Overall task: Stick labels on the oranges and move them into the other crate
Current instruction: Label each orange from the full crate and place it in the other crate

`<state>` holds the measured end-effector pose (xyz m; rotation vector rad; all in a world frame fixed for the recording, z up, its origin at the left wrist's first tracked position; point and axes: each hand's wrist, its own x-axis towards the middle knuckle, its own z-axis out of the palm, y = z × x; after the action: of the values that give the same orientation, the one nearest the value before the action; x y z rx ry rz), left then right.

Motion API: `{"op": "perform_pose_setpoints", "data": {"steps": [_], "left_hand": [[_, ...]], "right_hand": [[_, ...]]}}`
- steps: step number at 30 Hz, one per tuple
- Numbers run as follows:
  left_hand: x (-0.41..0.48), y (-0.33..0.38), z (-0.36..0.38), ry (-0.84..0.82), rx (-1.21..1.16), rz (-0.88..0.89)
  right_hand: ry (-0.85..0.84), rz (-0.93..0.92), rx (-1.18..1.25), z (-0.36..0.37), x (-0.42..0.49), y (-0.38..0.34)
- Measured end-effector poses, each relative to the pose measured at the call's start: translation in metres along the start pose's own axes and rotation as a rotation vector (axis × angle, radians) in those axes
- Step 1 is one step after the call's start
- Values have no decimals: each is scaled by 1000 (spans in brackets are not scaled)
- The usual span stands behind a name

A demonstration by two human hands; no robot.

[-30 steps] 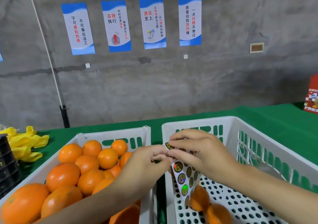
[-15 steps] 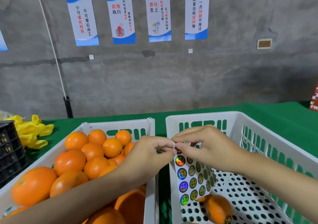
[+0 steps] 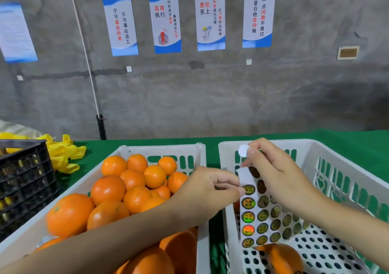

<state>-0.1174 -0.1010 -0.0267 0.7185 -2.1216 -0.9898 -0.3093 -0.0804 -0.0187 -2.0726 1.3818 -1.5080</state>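
Oranges (image 3: 134,187) fill the left white crate (image 3: 160,149), heaped from its near edge to its far wall, on a table covered by a green cloth (image 3: 347,138). Beside it on the right, with a narrow strip of cloth between them, stands a second white crate (image 3: 336,168) with a perforated floor; one orange (image 3: 282,257) lies at its near left corner, a dark round mark visible on its skin. Over the gap between the two crates hangs a label sheet (image 3: 259,216), a white backing carrying rows of round holographic stickers, its lower edge reaching down to the lone orange. The left hand (image 3: 202,193) pinches the left edge of this sheet between thumb and forefinger, near its top. The right hand (image 3: 273,172), raised above the far part of the right crate, pinches a single peeled label (image 3: 243,150) at its fingertips, white underside toward the camera, held clear of the sheet. At far left on the table rest a black crate (image 3: 23,181) and crumpled yellow material (image 3: 63,155). Behind the table rises a grey concrete wall bearing four blue-and-white posters (image 3: 164,20) with Chinese text.
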Motion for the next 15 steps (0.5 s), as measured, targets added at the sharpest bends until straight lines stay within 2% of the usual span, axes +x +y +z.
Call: {"op": "perform_pose_setpoints", "data": {"steps": [2,4,7,10,12,13,15], "left_hand": [[1,-1,1,-9,-75,-27],[4,1,-3,-64,-15,-13],[9,2,-30,-204,256,41],[16,-14,-73,-34,684,8],[18,-28,-96,41,869,-152],[18,-36,-105,2,950,-278],[16,-48,-112,-203,1102,-522]], "right_hand": [[-3,16,-26,3,-2,3],[-5,33,-19,4,-3,3],[-45,67,-45,2,1,4],[-160,121,-76,-2,4,7],[-233,162,-113,-4,4,8],[-264,173,-119,-5,2,8],[-319,175,-110,-5,-1,9]]}}
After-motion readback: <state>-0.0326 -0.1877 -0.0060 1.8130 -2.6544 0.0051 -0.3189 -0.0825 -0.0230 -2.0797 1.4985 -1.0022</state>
